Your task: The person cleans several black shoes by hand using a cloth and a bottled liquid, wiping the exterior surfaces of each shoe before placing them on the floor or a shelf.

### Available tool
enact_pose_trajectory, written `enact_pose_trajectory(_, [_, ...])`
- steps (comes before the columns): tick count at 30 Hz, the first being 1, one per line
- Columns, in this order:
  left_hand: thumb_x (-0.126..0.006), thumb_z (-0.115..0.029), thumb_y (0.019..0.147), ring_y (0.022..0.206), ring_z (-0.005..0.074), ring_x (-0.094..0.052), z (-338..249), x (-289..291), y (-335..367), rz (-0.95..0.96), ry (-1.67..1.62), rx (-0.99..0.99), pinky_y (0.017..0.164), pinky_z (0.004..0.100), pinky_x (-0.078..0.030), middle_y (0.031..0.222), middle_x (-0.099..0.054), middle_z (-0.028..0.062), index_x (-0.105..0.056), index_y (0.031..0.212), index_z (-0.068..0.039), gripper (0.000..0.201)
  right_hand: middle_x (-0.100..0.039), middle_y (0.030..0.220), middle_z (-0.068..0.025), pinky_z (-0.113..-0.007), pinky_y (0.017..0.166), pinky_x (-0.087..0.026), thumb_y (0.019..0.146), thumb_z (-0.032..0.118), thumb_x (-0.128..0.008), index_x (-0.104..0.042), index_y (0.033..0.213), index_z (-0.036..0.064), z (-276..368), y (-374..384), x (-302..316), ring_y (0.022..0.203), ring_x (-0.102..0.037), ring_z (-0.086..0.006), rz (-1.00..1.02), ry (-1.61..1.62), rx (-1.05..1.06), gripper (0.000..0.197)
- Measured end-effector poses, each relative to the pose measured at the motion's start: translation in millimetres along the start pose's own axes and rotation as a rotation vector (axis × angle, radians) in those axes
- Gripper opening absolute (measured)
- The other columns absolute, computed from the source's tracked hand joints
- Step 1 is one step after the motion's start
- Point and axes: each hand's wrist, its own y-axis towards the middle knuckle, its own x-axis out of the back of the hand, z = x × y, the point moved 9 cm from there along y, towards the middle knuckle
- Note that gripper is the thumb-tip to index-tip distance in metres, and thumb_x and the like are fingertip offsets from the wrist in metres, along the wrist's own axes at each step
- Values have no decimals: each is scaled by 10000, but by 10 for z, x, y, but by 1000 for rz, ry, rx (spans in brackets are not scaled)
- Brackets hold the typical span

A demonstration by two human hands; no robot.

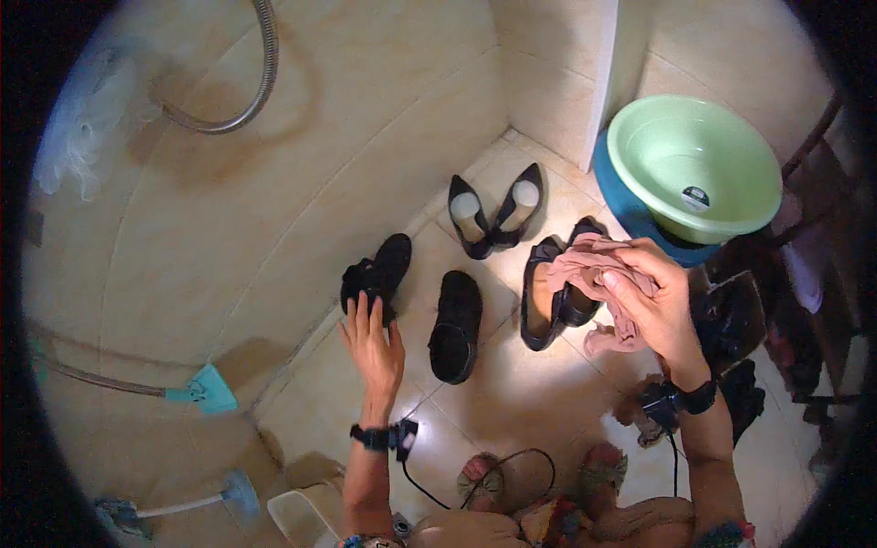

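Note:
My right hand (660, 297) is closed round a crumpled dusty-pink cloth (594, 269), with a loose end hanging down. Behind the cloth, and partly hidden by it, stands a pair of black flats with pale insoles (539, 306). My left hand (373, 352) has its fingers stretched out over the near end of a black shoe (393, 260) by the wall; whether they touch it I cannot tell. Its apparent mate, another black shoe (455, 320), stands on the tiles between my hands. Farther back is a pair of pointed black flats (470, 210).
A light green basin (639, 164) sits in a blue one (610, 196) at the back right. Dark shoes (731, 315) crowd the right side. A metal hose (267, 64) and a turquoise-headed brush (206, 391) are along the left wall. Cables trail from both wrists.

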Motion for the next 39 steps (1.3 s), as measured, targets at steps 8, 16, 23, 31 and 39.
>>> enact_pose_trajectory(8, [-775, -86, 681, 992, 321, -607, 612, -958, 181, 297, 60, 112, 991, 468, -405, 1130, -569, 168, -492, 1262, -35, 648, -708, 807, -58, -232, 372, -435, 928, 146, -602, -534, 1201, -27, -91, -467, -1009, 441, -542, -73, 651, 344, -401, 330])
enact_pose_trajectory(16, [-585, 101, 669, 857, 372, -615, 422, -867, -67, 148, -235, 157, 717, 467, -490, 901, -636, 172, -588, 955, -23, 312, -693, 801, -161, -407, 581, -532, 824, 193, -632, -480, 1303, 0, -943, -1230, -2554, 607, -664, -267, 1160, -456, -144, 539])
enact_pose_trajectory(23, [-595, 55, 722, 843, 370, -607, 12, -421, -677, 232, -419, 177, 715, 459, -494, 881, -618, 157, -575, 911, -39, 212, -654, 751, -233, -466, 590, -527, 775, 128, -623, -611, 1022, -70, -1219, -1250, -2373, 677, -671, -358, 823, -631, 37, 317])
enact_pose_trajectory(31, [-689, -128, 831, 746, 287, -650, 15, -230, -853, 331, -801, 457, 672, 375, -519, 868, -665, 150, -646, 955, 2, 184, -638, 645, -149, -389, 563, -505, 828, 218, -670, -638, 1032, 13, -1007, -1012, -1409, 601, -646, -245, 771, -526, -239, 291])
enact_pose_trajectory(39, [-657, -231, 914, 945, 159, -614, -791, 343, -341, 609, -1340, 450, 827, 317, -501, 1044, -657, 99, -589, 1126, 24, 339, -639, 1115, -85, -269, 896, -458, 968, 208, -491, -611, 1149, -53, -777, -273, -1068, 992, -593, -135, 336, 811, -488, 340])
